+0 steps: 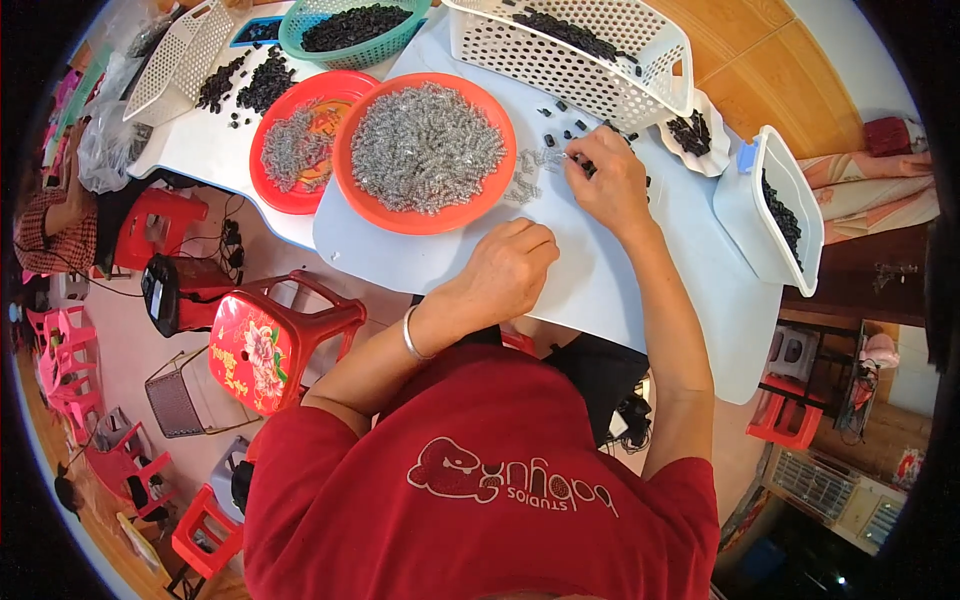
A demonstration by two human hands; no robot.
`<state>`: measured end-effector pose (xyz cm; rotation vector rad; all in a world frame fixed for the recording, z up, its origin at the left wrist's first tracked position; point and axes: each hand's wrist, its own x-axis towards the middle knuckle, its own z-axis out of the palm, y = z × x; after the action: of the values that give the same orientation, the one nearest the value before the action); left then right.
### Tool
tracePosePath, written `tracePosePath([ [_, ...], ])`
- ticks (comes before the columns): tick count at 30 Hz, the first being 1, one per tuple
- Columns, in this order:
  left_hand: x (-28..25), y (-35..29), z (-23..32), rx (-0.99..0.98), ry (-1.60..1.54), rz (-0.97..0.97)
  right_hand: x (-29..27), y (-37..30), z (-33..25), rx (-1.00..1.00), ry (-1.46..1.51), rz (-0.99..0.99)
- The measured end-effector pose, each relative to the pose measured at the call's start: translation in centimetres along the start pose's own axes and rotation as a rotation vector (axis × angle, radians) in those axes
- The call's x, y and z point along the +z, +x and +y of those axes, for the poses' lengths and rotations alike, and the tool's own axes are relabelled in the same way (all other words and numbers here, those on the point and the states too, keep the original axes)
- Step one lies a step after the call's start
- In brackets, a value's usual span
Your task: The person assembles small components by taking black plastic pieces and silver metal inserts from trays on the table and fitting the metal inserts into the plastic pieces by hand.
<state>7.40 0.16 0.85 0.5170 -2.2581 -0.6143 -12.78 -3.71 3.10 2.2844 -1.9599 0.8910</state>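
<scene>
Over the pale table, my right hand (608, 182) is closed in a pinch, with a small black plastic piece (585, 165) showing between thumb and fingers. A few small clear plastic pieces (524, 180) lie loose beside its fingertips. My left hand (502, 268) is closed near the table's front edge, its fingers curled; whatever they hold, if anything, is hidden. To the left of my right hand sits an orange-red bowl (428, 226) heaped with clear pieces (425, 150). Several loose black pieces (567, 134) are scattered just beyond my right hand.
A white perforated basket (570, 80) with black pieces stands at the back. A scalloped white dish (712, 155) and a white bin (745, 200) are on the right. Left lie a red plate (290, 202) and a green basket (345, 58). A red stool (255, 345) stands below.
</scene>
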Motion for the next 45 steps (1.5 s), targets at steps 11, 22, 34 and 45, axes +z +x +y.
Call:
tracePosePath([
  [11, 0.3, 0.1, -0.2, 0.013, -0.012, 0.006, 0.6, -1.6, 0.0, -0.157, 0.044, 0.116],
  [22, -0.7, 1.6, 0.4, -0.032, 0.008, 0.146, -0.7, -2.2, 1.3, 0.428, 0.946, -0.017],
  [34, 0.4, 12.7, -4.1, -0.421, 0.693, -0.223, -4.5, -2.9, 4.1, 0.516, 1.093, 0.233],
  [45, 1.1, 13.1, -4.8, -0.472, 0.692, -0.32, -7.9, -3.2, 6.9, 0.493, 1.213, 0.455],
])
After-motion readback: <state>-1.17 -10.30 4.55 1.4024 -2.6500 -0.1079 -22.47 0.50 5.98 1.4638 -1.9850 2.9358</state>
